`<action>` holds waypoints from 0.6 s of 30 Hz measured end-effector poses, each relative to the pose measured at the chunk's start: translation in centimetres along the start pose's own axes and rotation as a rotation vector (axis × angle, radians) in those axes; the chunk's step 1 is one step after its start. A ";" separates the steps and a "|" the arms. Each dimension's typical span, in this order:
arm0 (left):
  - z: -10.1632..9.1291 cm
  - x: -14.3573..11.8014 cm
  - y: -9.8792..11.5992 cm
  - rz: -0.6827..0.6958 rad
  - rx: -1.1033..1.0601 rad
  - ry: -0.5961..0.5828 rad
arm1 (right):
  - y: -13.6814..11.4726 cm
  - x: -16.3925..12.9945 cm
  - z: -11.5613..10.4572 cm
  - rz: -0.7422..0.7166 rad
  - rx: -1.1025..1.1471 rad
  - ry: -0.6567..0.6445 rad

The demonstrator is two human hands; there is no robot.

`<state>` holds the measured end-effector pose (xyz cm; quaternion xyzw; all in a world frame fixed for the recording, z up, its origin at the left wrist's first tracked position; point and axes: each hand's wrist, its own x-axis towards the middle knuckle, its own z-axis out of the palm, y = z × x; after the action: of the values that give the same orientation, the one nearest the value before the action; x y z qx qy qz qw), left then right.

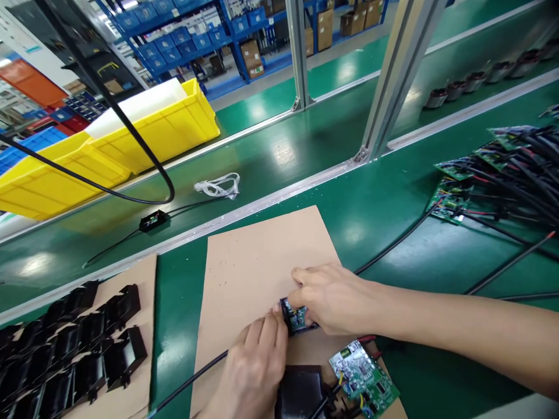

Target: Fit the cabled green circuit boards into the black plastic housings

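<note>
A small green circuit board [297, 316] sits in a black plastic housing [285, 311] on the cardboard sheet. My left hand [257, 356] is closed against the housing's left side, with its fingertips at the rim. From the right, my right hand [328, 294] reaches over the board, its fingers bent and gripping it near the right edge; part of the board is hidden under them. A black cable [192, 378] runs out to the lower left from beneath my left hand. Just below my hands lie another black housing [301, 393] and a larger green circuit board [364, 378] with wires.
Rows of black housings [74, 349] lie on cardboard at the left. Boards with black cables [502, 174] are heaped at the right. A metal post [393, 81] rises from the bench rail behind. Yellow bins [161, 137] and a hanging black cable [131, 128] are at the upper left.
</note>
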<state>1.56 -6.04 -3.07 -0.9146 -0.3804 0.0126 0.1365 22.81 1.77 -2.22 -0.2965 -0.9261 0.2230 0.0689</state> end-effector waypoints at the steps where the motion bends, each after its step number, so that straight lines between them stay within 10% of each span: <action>1: 0.0 0.1 0.3 0.008 0.060 -0.005 | 0.0 0.0 0.1 -0.006 -0.005 0.017; 18: 1.5 -0.5 -1.0 -0.093 -0.314 0.081 | -1.2 4.1 0.4 0.062 -0.057 -0.065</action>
<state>0.33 -5.34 -4.25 -0.9058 -0.4140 -0.0903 0.0076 18.73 3.11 -2.07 -0.3195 -0.9242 0.2080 0.0233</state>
